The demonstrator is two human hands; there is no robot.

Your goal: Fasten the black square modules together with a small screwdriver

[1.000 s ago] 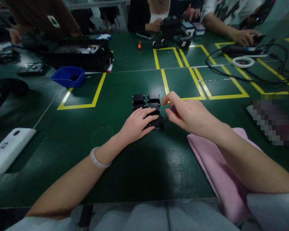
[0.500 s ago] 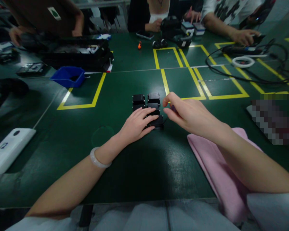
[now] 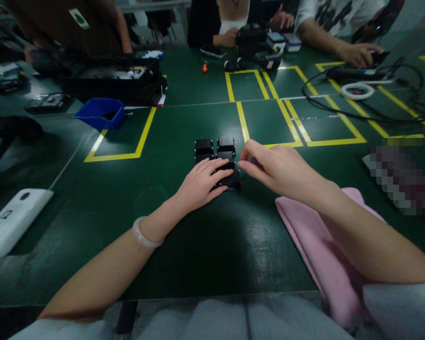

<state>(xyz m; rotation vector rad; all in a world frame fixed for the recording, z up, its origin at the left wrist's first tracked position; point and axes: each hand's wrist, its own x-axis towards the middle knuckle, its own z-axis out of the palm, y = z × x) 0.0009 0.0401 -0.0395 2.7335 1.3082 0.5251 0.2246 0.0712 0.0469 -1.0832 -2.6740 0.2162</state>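
Observation:
My left hand [image 3: 201, 184] lies with fingers stretched and spread over a cluster of small black box-shaped parts [image 3: 225, 142]. They stand in two columns on the green table, with small bright dots along their sides, and my fingers hide part of the nearer ones. Just right of the cluster, my right hand [image 3: 278, 167] is closed in a pinch, thumb and index finger level with the parts. Something dark shows inside its curled fingers, too hidden to name. Below the fingertips a thin dark line [image 3: 243, 178] runs beside the nearest part; whether it is a wire or a tool I cannot tell.
A pink cloth [image 3: 304, 231] lies under my right forearm. At left are a white device [image 3: 16, 219] and a blue bin [image 3: 101, 113]. Black cables [image 3: 311, 87] coil at right beside a blurred-out item. Other people's hands [image 3: 361, 54] work across the table.
My right hand has shifted slightly toward me and its pinch has drawn closer together. My left hand stays where it was. Across the table, a person's hand has lifted.

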